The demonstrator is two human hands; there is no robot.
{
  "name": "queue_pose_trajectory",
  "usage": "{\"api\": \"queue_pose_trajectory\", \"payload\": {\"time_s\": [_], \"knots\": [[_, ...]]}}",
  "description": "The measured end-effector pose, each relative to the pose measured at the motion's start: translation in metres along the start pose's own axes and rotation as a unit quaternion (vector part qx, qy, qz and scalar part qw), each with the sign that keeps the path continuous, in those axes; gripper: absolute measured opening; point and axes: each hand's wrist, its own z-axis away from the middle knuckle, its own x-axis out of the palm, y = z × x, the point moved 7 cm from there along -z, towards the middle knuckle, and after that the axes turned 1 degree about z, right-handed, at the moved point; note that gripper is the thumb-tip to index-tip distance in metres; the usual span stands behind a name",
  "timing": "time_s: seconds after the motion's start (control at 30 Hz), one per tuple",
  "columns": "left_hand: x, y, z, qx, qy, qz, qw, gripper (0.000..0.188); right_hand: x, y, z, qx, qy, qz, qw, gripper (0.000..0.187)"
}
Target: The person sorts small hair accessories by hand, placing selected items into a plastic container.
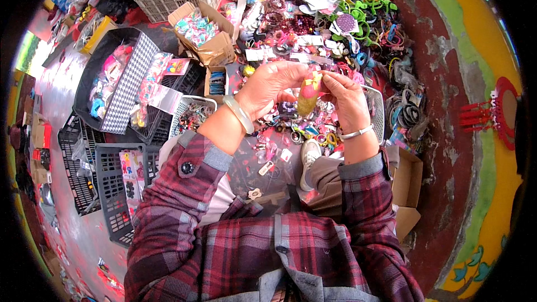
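Note:
Both hands are raised over a wide heap of hair accessories, holding one small piece between them. It is an oval hair ornament, glittery gold below, pink above, with a little yellow bow on top. My left hand, with a pale bangle at the wrist, pinches its upper end with the fingertips. My right hand, wearing a silver bracelet, has thumb and forefinger closed on the bow side. How the piece fastens is hidden by the fingers.
A white basket of small pieces stands left of the heap, near an open carton of wrapped items. Farther left are a black box and dark plastic crates. An empty-looking carton sits by my right forearm.

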Motion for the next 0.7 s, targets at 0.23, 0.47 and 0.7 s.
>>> {"api": "queue_pose_trajectory", "payload": {"time_s": [0.23, 0.47, 0.7], "knots": [[-0.008, -0.013, -0.004, 0.004, 0.029, -0.045, 0.999, 0.028, 0.003, -0.002, 0.001, -0.044, -0.002, 0.002, 0.999, 0.015], [-0.012, -0.012, -0.005, 0.012, 0.030, -0.042, 0.999, 0.028, 0.011, -0.006, 0.002, -0.069, -0.021, 0.006, 0.997, 0.013], [-0.017, -0.010, -0.005, 0.028, 0.074, -0.051, 0.996, 0.028, 0.011, -0.007, 0.003, -0.074, -0.007, 0.013, 0.997, 0.013]]}}
